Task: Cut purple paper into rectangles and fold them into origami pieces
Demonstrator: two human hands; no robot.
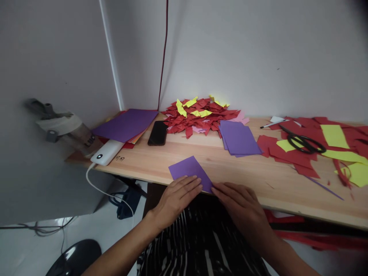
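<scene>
A small purple sheet of paper point(191, 165) lies turned cornerwise at the front edge of the wooden table. My left hand point(181, 195) rests flat across its lower part, fingers stretched out side by side. At the sheet's right corner, the fingers of my right hand point(238, 199) are pressed together on the paper; the thumb is hidden. Behind and to the right lies a short stack of purple paper pieces point(240, 138). Farther back is a heap of folded red paper pieces point(198, 115), with several folded yellow pieces point(201, 113) on top.
A black phone point(157, 133) and larger purple sheets point(126, 124) lie at the left. A white power bank point(107, 152) with a cable sits beside a bottle point(71, 132). At the right, black-handled scissors point(306, 142) and a pen point(274, 123) lie among red and yellow scraps point(335, 136).
</scene>
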